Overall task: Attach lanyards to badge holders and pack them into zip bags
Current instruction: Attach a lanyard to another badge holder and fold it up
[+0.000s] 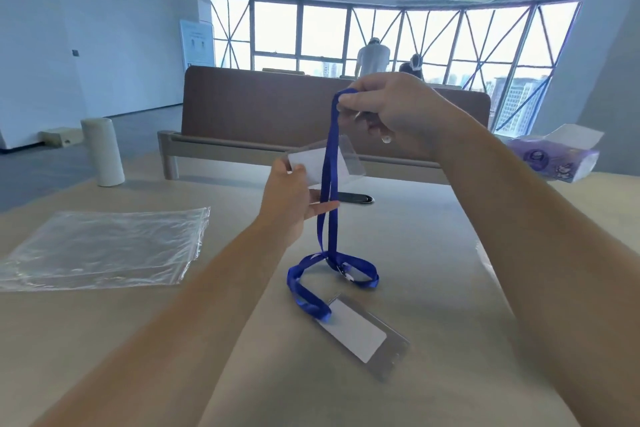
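1. Lanyard (329, 163) strap, blue, hangs doubled from the right hand (398, 114). That hand's grip is a tight pinch of thumb and fingertips on the top bend. Holding it high probably lets the strap drop straight and shake out its twists.
2. Its lower end lies coiled on the counter (433, 253), with a small metal clip inside the coil. One loop crosses the top edge of a flat badge holder (360, 333). I cannot tell whether the two are clipped together.
3. The left hand (291, 198) holds a held badge holder (348, 158) in mid-air just behind the strap. Its grip is on the holder's left edge, thumb in front and fingers behind, which leaves the rest of the sleeve free, likely for the clip.
4. Clear zip bags (104, 246) lie stacked flat at the left, well apart from the hands and within reach for packing.
5. Attaching looks like the step in hand, and nothing appears bagged yet.
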The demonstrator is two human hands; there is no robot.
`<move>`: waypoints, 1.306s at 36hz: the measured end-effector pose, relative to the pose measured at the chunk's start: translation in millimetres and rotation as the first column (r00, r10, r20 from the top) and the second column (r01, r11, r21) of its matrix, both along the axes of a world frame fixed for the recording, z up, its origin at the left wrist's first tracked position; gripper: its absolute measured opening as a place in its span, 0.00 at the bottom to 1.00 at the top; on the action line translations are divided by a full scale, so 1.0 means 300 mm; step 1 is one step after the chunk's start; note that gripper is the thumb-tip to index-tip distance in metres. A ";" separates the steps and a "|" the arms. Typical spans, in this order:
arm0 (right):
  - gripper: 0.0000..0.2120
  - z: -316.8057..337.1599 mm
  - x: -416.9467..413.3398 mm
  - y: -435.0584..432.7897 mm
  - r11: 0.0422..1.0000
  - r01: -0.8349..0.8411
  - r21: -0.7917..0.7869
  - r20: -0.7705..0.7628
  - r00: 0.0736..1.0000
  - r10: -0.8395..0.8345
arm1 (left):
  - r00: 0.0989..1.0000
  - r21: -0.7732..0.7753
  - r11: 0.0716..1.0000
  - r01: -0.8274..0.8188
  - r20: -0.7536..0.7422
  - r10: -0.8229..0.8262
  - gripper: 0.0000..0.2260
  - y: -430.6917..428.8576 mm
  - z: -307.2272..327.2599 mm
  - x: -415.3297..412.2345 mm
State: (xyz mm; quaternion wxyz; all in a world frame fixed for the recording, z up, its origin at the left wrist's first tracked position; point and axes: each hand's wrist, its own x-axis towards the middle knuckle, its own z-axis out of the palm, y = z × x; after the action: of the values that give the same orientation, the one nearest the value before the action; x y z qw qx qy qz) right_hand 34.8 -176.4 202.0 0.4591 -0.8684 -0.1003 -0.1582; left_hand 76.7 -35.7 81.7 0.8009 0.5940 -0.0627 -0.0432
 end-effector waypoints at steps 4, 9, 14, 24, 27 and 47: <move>0.08 -0.011 0.006 0.001 0.998 0.064 -0.002 0.066 0.996 -0.063 | 0.992 -0.084 0.993 0.080 -0.096 -0.088 0.09 -0.017 -0.028 -0.015; 0.10 -0.011 -0.003 -0.037 0.991 0.134 -0.011 0.100 0.986 -0.132 | 0.997 0.012 0.998 0.063 0.045 -0.063 0.05 -0.005 0.016 -0.022; 0.09 -0.025 -0.006 -0.082 0.974 0.213 -0.076 0.144 0.969 -0.201 | 0.992 -0.051 0.999 0.005 0.123 0.001 0.11 0.021 0.144 -0.013; 0.08 -0.065 -0.061 -0.119 0.943 0.170 -0.285 0.054 0.985 -0.161 | 0.963 0.143 0.984 -0.108 0.261 0.067 0.09 0.033 0.153 -0.018; 0.07 -0.088 -0.071 -0.110 0.904 0.101 -0.416 -0.056 0.989 -0.136 | 0.947 0.440 0.889 -0.129 0.322 -0.022 0.13 0.044 0.064 0.005; 0.09 -0.267 0.051 -0.006 0.665 -0.049 -0.745 -0.228 0.956 -0.185 | 0.941 0.568 0.815 -0.115 0.326 -0.094 0.07 0.178 -0.183 0.122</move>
State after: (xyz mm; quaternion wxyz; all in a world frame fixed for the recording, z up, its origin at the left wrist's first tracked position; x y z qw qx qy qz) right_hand 50.1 -178.3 121.9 0.0685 -0.9961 -0.0560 0.0058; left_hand 113.4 17.5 26.7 0.5593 0.8078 -0.1800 0.0471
